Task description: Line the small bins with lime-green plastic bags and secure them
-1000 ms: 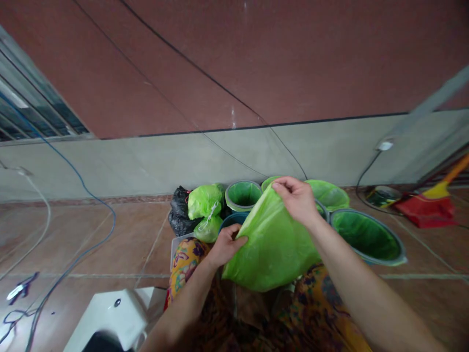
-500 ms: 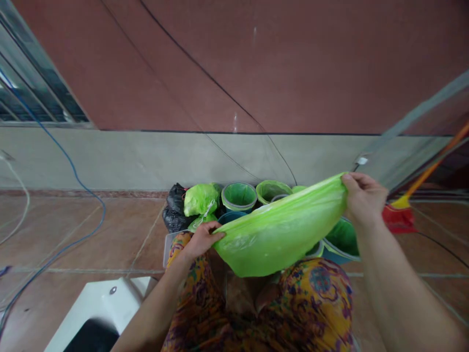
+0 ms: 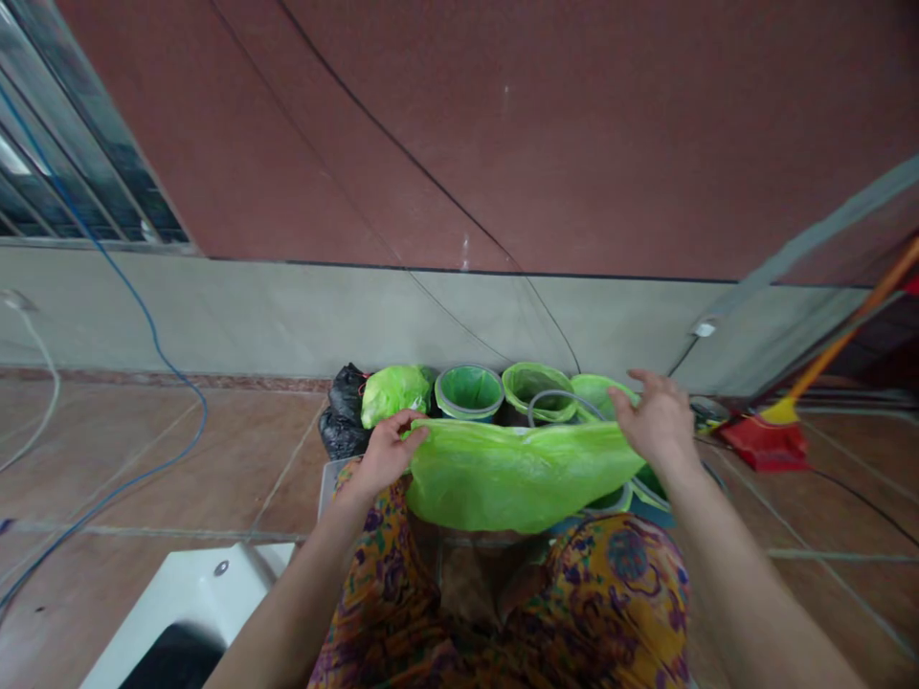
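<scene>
A light-green plastic garbage bag (image 3: 517,478) stretches across in front of my knees, its upper edge nearly level. My left hand (image 3: 388,450) pinches its upper left corner between thumb and fingers. At the bag's right end is my right hand (image 3: 659,421), thumb and fingers apart; whether the bag still touches it I cannot tell. Behind the bag, lined bins stand by the wall: a bin with a dark green liner (image 3: 469,390), a bin with a light-green liner (image 3: 538,385) and, farther right, another light-green liner (image 3: 601,390). A loose grey ring (image 3: 551,398) leans there.
A tied green bag (image 3: 396,392) and black bags (image 3: 343,431) lie left of the bins. A red dustpan (image 3: 768,442) stands at the right. Along the left floor runs a blue cable (image 3: 154,335); a white plastic stool-like object (image 3: 190,593) is at lower left.
My right hand has come down and left, and its fingers have spread from their pinch. The bag's right end has dropped, levelling its upper edge. My left hand keeps its grip, slightly higher.
</scene>
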Available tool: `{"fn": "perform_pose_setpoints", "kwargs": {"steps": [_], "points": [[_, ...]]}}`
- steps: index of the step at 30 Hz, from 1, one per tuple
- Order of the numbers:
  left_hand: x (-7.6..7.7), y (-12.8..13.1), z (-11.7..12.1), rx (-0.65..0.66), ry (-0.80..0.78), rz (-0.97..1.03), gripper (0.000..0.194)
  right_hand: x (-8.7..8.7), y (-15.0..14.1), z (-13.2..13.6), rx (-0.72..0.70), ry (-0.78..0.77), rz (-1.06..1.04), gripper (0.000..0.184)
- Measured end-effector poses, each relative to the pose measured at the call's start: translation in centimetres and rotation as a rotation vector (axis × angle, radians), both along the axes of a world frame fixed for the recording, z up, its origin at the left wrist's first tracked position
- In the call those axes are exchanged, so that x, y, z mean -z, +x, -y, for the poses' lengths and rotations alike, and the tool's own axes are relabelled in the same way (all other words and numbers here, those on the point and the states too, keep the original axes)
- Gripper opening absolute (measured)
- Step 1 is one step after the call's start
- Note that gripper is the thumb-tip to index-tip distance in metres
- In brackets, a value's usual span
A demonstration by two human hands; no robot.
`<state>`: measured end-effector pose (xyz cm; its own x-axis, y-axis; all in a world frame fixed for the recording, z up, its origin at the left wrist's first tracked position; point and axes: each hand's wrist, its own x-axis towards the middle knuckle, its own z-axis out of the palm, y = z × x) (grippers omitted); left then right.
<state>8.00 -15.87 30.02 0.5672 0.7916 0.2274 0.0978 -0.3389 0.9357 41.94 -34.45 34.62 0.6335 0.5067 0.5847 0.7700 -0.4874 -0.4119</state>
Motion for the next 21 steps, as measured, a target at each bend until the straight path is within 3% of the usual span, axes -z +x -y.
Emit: {"fn": "perform_pose_setpoints", "kwargs": {"steps": [1,4,6,10,14,21], "points": [[-0.6,0.6,0.5,0.011,0.038,0.002,0.020,-0.8,-2.8,-0.6,-0.120,0.027,-0.035,0.045],[-2.5,2.7,2.1,0.086,0.131,0.017,0.015,-2.9,-11.0,-2.9,-0.666,-0.040,-0.246,0.045],[-3.3,4.1,3.1,0.146,0.176,0.047,0.012,-3.3,-14.6,-4.3,-0.830,-0.040,-0.340,0.040],[-3.7,6.0,4.3,0.141,0.222,0.043,0.016,-2.5,-16.1,-5.6,-0.785,0.082,-0.360,0.017],[-3.3,6.3,4.4,0.121,0.207,-0.001,0.020,-2.0,-14.2,-5.2,-0.720,0.179,-0.322,0.016],[-2.1,4.9,3.4,0.144,0.265,-0.112,0.030,-3.9,-9.3,-4.3,-0.459,0.449,-0.274,0.023]]}}
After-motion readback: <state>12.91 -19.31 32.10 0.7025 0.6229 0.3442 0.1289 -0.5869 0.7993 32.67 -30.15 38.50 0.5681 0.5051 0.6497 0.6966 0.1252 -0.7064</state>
